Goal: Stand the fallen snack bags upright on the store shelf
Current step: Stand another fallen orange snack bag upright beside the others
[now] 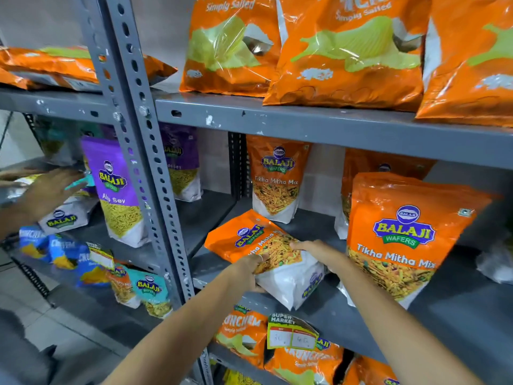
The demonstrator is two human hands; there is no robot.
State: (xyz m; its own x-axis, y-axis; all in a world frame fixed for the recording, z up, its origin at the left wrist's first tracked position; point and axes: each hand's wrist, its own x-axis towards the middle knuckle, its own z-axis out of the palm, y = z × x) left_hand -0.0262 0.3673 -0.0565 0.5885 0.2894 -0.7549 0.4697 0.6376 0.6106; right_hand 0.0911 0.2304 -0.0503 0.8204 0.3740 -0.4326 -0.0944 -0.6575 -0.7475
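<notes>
An orange and white Tikha Mitha Mix bag [247,236] lies flat and skewed on the grey middle shelf [458,301], its top pointing back-left. My left hand [248,269] grips its near edge from the left. My right hand [312,250] holds its right side, fingers laid over the printed window. Two bags of the same kind stand upright: one at the back [277,179] and a large one to the right [397,240], with another partly hidden behind it.
Another person's hand [47,190] reaches into the left bay beside an upright purple Aloo Sev bag [116,190] and a bag lying flat [65,218]. A perforated steel post [144,162] divides the bays. Orange chip bags fill the shelves above and below.
</notes>
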